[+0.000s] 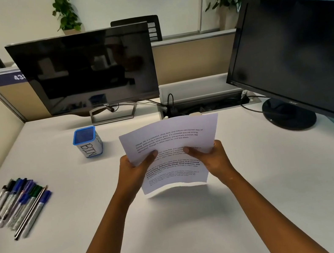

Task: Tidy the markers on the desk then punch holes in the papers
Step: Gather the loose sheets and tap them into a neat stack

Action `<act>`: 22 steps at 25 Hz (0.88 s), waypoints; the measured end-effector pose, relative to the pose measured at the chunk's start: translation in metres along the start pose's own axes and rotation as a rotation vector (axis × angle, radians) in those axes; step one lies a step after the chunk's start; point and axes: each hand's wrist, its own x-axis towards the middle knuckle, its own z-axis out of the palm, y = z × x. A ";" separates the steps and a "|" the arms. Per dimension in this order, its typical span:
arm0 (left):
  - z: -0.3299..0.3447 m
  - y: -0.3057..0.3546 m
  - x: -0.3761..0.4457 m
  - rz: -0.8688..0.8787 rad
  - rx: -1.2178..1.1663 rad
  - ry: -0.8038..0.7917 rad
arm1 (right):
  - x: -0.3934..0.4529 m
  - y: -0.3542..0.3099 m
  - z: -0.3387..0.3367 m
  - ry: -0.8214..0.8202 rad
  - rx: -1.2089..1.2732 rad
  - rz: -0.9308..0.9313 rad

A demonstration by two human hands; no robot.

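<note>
Nearest the camera, two bare forearms reached in from the bottom edge, their elbows cut off, over a wide bare stretch of white worktop point(287, 205). The left hand point(135, 172) and the right hand point(209, 159) each had their grip closed on the papers point(171, 148), thumbs on top and fingers hidden beneath; the sheets were held up off the surface, sagging in the middle and casting a shadow below. At least two printed sheets showed, one slid above the other, but the exact count could not be told and the text was too small to read fully. To the left, well apart from the hands, the markers point(19, 206) lay side by side in one slanted row near the worktop's left edge, roughly eight or nine, overlapping so the count was unsure; a thin dark pencil lay along their right side. Further back stood one blue-rimmed pen cup point(87, 143) labelled BIN, tilted slightly; what it held could not be seen. Behind it were two dark monitors, the left monitor point(89, 73) upright on its stand and the right monitor point(297, 58) angled, its right side cut off by the frame. Between them an open cable tray point(201, 100) held tangled leads, hard to make out. Beyond the partition stood two potted plants, partly cropped at the top.
</note>
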 end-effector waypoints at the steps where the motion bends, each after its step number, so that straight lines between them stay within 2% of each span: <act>1: -0.001 -0.003 0.000 -0.009 -0.001 0.002 | 0.000 0.003 -0.002 -0.018 -0.012 0.004; 5: 0.003 -0.021 -0.010 -0.079 0.001 0.003 | -0.005 0.021 -0.003 -0.039 -0.050 0.062; 22: 0.011 -0.053 -0.024 -0.129 0.008 0.034 | -0.012 0.057 -0.015 -0.043 -0.064 0.145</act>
